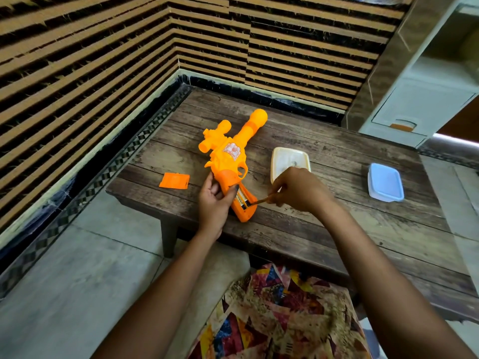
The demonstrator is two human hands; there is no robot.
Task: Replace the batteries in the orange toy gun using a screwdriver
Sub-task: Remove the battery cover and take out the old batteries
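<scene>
The orange toy gun [233, 149] lies on the low wooden table [337, 216], barrel pointing away from me. Its handle faces me with the battery compartment [245, 199] open and a battery showing inside. My left hand [216, 200] grips the handle from the left, thumb across the top. My right hand [298, 190] pinches a thin brown screwdriver [261, 201]; its tip is in the open compartment at the battery's end. The orange battery cover [174, 180] lies flat on the table to the left of the gun.
A white shallow container [289, 158] with a small item inside sits behind my right hand. A blue lidded box [385, 181] stands at the table's right. The striped wall runs behind and to the left. A white cabinet [420, 104] is at the back right.
</scene>
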